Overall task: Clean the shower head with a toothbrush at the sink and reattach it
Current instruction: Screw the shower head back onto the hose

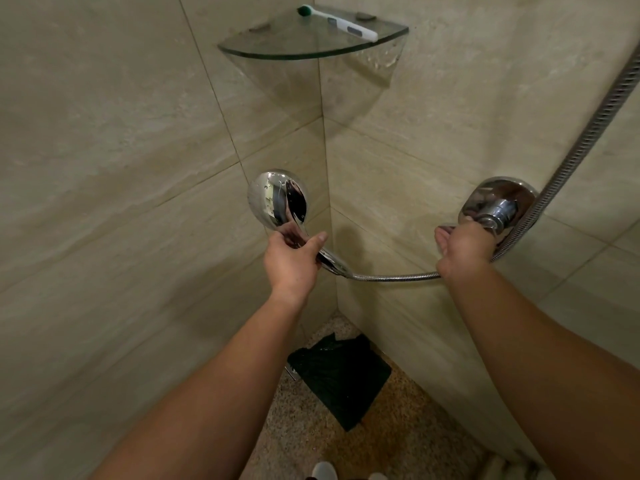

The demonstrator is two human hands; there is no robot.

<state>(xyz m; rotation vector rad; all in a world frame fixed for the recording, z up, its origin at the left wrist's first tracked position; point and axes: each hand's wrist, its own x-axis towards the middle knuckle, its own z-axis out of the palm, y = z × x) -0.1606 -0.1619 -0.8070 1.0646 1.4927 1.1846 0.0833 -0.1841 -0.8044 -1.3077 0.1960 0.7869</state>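
At frame centre, the left hand (292,258) grips the shower head (278,197) by its handle. The right hand (464,247) curls around the tap lever (498,211). Risk: opening the water could spray the person.

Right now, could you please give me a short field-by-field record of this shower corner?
left hand: grips handle of round chrome shower head
right hand: on lever of chrome wall mixer valve
ribbed metal hose: attached to the handle
white toothbrush with green bristles: lies on glass corner shelf
dark green mat: floor corner
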